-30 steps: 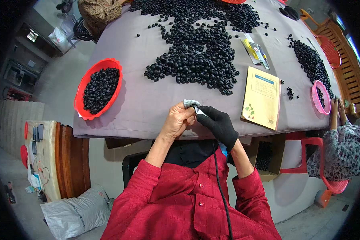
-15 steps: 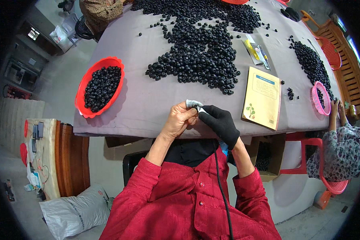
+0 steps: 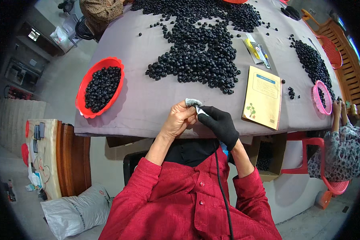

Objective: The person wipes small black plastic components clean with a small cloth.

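My left hand [image 3: 180, 120] is bare and closed around a small grey cloth-like piece [image 3: 193, 103] at the near edge of the grey-covered table [image 3: 148, 104]. My right hand [image 3: 220, 123], in a black glove, pinches the same piece from the right, fingertips meeting the left hand. What is inside the grey piece is hidden. A large spread of small black round pieces [image 3: 196, 56] lies on the table beyond both hands.
A red oval basket [image 3: 101, 86] of black pieces sits at the left table edge. A yellow booklet [image 3: 263, 97] lies to the right, a pink basket [image 3: 321, 97] beyond it. Another person [image 3: 342, 144] sits at the right on a red chair.
Both hands stay together on the grey piece, shifting only slightly; the view has moved a little.
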A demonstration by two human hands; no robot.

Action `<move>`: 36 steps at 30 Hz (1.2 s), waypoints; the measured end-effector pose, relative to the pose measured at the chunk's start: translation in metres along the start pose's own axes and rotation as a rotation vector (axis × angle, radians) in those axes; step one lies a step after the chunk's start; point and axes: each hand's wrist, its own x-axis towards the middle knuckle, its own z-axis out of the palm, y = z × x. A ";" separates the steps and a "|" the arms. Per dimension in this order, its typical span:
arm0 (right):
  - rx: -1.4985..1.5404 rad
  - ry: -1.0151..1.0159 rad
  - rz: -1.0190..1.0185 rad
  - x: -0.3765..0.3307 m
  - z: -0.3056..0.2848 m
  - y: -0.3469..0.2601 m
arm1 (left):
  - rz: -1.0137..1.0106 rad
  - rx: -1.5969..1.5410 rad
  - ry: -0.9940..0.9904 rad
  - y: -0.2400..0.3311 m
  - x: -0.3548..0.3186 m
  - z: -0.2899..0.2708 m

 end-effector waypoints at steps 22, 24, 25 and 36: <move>-0.077 0.012 -0.014 0.003 0.000 0.000 | -0.043 -0.069 -0.012 0.000 0.002 -0.003; -0.079 0.004 -0.017 0.004 0.000 0.000 | -0.050 -0.055 0.005 0.002 0.000 0.001; -0.112 0.020 -0.006 0.005 0.001 0.000 | -0.052 -0.036 0.024 0.006 -0.001 0.002; -0.190 0.088 -0.001 0.001 0.003 0.008 | 0.046 0.032 0.119 0.020 -0.026 -0.010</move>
